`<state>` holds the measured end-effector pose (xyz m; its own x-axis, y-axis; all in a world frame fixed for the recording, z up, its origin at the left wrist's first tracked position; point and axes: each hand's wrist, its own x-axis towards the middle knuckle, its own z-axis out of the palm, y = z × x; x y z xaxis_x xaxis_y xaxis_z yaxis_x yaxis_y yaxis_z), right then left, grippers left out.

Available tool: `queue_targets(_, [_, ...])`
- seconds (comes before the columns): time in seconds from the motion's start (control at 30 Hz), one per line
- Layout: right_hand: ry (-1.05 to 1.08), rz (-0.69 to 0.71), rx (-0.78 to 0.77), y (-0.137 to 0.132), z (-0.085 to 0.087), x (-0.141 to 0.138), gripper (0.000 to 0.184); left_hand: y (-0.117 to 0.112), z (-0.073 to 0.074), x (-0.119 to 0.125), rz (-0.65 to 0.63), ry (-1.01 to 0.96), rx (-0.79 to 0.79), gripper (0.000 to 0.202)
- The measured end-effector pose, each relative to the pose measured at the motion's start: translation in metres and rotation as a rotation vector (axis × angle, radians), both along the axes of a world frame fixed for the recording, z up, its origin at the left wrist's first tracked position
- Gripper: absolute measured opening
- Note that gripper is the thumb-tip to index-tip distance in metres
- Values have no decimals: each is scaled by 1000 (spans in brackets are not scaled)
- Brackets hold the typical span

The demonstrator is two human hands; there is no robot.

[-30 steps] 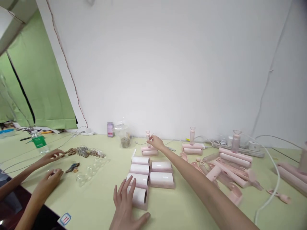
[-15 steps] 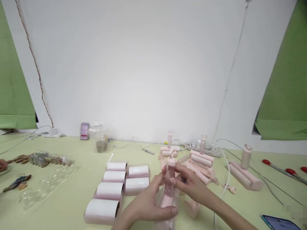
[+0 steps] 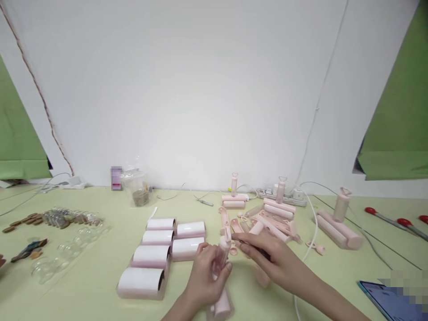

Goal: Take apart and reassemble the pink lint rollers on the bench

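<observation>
My left hand (image 3: 207, 273) is wrapped round the clear pink handle of a pink lint roller (image 3: 223, 305), which stands tilted with its head low at the frame's bottom edge. A loop tops the handle. In my right hand (image 3: 279, 257) is a slim dark tool (image 3: 264, 252), largely covered by the fingers, so its kind is unclear. The tool's tip points at the handle's top; whether it touches I cannot tell. Just beyond lie loose pink plastic parts (image 3: 276, 225). Left of my hands sit several white sticky paper rolls (image 3: 150, 257) in pinkish covers.
Upright pink lint rollers (image 3: 341, 225) stand at the back and right, near a power strip (image 3: 301, 201). A white cable (image 3: 316, 225) loops by my right arm. A phone (image 3: 384, 298) lies at right, red-handled tools (image 3: 384, 218) behind it. Clear domes (image 3: 63, 254) and a plastic bag (image 3: 137, 187) are left.
The lint roller and my left hand have moved slightly left, and the roller tilts more. My right hand has drawn off the handle, showing the dark tool. The view has shifted slightly.
</observation>
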<state>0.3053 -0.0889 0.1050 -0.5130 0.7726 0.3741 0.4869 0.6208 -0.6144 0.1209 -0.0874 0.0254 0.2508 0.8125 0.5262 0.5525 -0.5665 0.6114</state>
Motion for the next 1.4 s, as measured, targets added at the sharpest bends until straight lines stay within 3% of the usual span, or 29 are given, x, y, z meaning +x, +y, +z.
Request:
queue_targets(0.1, [-116,-62,92,-6,3,0,32,-2,6,1,-35,65,22,11])
queue_targets(0.2, [-197,-59,112,-13,3,-4,47,-9,11,4,-203,181,-6,17])
queue_targets(0.23, [-207,-48,123,-15,3,-6,42,-11,12,5,-260,223,-31,20])
queue_targets(0.3, [-197,-36,147,-17,0,-9,11,-16,13,7,-326,270,-92,23])
queue_targets(0.37, [-158,-16,139,-19,-4,-12,22,-20,12,8,-352,263,-157,26])
queue_targets(0.5, [-31,89,22,-19,-9,-13,28,-24,8,9,-395,199,-262,27])
queue_targets(0.67, [211,134,-358,-9,-10,-5,31,-25,9,8,-501,167,-275,28])
queue_targets(0.73, [288,69,-483,5,-7,4,37,-23,6,9,-472,123,-269,26])
queue_targets(0.8, [297,-129,-441,22,-4,15,38,-20,1,10,-302,44,-273,22])
queue_targets(0.9, [63,-446,-191,48,-5,32,38,-16,-10,13,-56,-15,-285,21])
queue_targets(0.97, [-196,-572,-114,60,-11,40,41,-17,-14,13,-61,-1,-292,23])
queue_targets(1.07, [-491,-571,-164,65,-22,46,38,-20,-14,12,-187,31,-254,28])
queue_targets(1.17, [-545,-484,-220,62,-25,51,31,-19,-5,9,-231,57,-165,47])
queue_targets(1.23, [-548,-484,-232,59,-20,57,33,-15,2,3,-224,56,-123,54])
queue_targets(1.3, [-558,-507,-240,55,-12,63,36,-9,7,-5,-230,22,-122,45])
queue_targets(1.4, [-580,-512,-238,50,-2,67,36,0,6,-19,-307,-28,-228,45])
